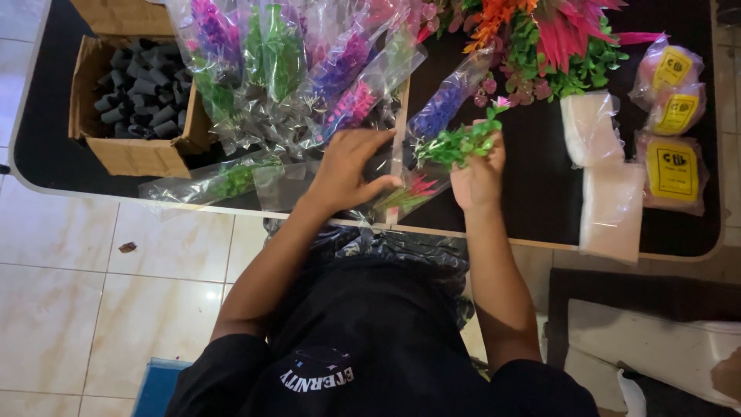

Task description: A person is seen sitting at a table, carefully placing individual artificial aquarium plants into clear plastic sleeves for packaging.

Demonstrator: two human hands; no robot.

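Note:
My right hand [478, 176] grips a small green plastic plant sprig [458, 144] with a pink tip, held over the black table [540, 193]. My left hand [349, 171] rests with fingers spread on a clear plastic sleeve [401, 202] that holds a pink and green sprig, near the table's front edge. A heap of bagged artificial plants [309, 69], purple, pink and green, lies just beyond my left hand.
A cardboard box [131, 154] of dark tube-shaped pieces sits at the left. Loose orange, pink and green plants [548, 38] lie at the back. Stacks of clear bags [610, 208] and pink packets with yellow labels [673, 166] lie to the right. Tiled floor is below.

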